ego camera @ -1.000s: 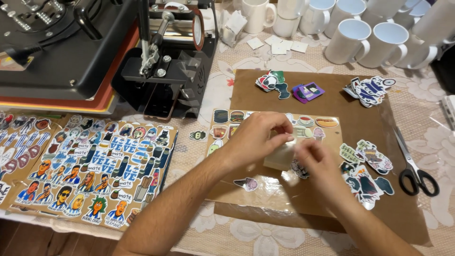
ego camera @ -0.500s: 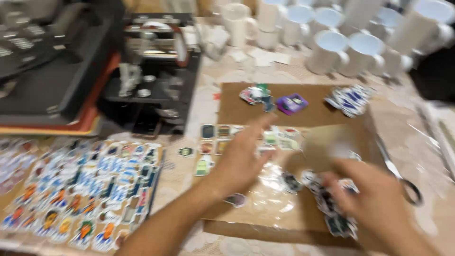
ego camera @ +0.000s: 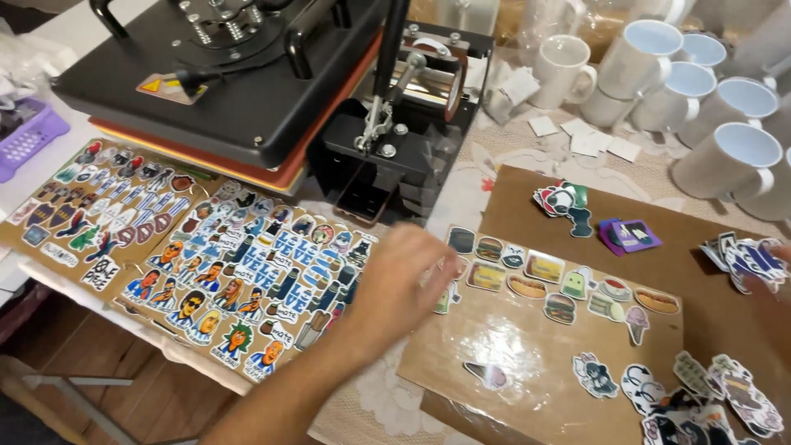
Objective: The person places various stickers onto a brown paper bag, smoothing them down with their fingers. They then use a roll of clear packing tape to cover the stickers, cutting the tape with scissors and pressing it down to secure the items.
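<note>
I see left hand (ego camera: pixel 408 276) moved off the middle to the stickers (ego camera: pixel 527 284) at the board (ego camera: pixel 527 363) left edge | fingers blurred, grip unclear | right hand gone from view

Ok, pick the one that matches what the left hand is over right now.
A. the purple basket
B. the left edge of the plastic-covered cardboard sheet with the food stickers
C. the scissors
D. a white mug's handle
B. The left hand hangs, blurred, over the left edge of the plastic-covered cardboard sheet, beside the rows of food stickers; the white mugs and purple basket lie far from it.
</note>
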